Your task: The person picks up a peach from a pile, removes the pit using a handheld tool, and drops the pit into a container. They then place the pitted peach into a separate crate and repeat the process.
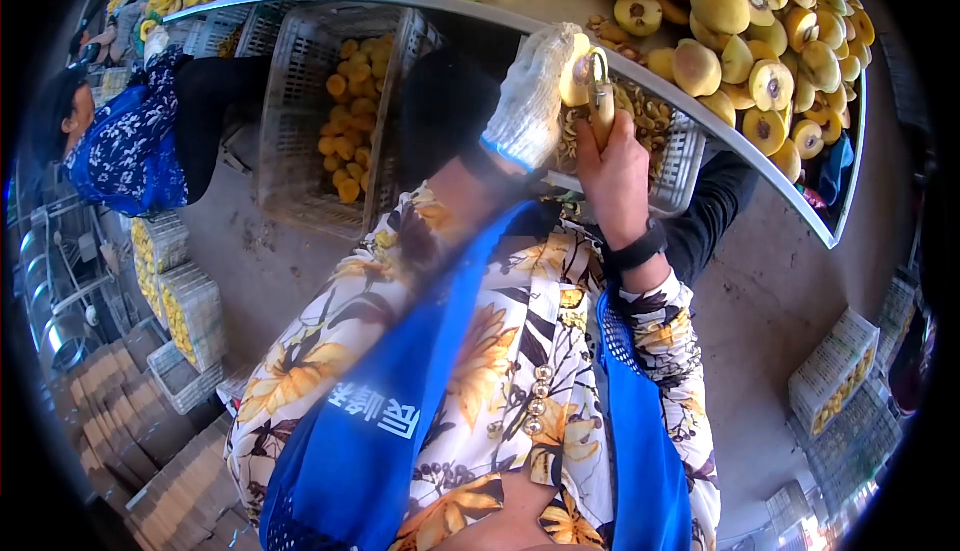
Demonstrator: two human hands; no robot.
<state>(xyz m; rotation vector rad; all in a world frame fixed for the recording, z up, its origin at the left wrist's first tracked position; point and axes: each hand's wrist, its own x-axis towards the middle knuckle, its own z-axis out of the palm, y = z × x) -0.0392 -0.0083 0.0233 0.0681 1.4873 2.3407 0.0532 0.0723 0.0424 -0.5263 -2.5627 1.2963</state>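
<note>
My left hand (pixel 533 96), in a white knitted glove with a blue cuff edge, grips a halved yellow peach (pixel 576 73) near the table edge. My bare right hand (pixel 614 173) is wrapped round the wooden handle of a pitting tool (pixel 603 111). The tool's looped metal end stands upright right beside the peach's cut face. Just beyond my hands, many halved yellow peaches (pixel 720 3), several with brown pit cavities showing, are heaped on the metal-edged table (pixel 560 39). Below my hands is a crate (pixel 683 166) of brown pits and scraps (pixel 648 123).
A plastic crate (pixel 285 141) with pitted peach halves (pixel 350 116) stands on the floor at left. A co-worker (pixel 130 146) in a blue apron sits beyond it. Filled crates (pixel 190 311) and stacked cardboard (pixel 120 421) lie at lower left. Another crate (pixel 835 366) stands at right.
</note>
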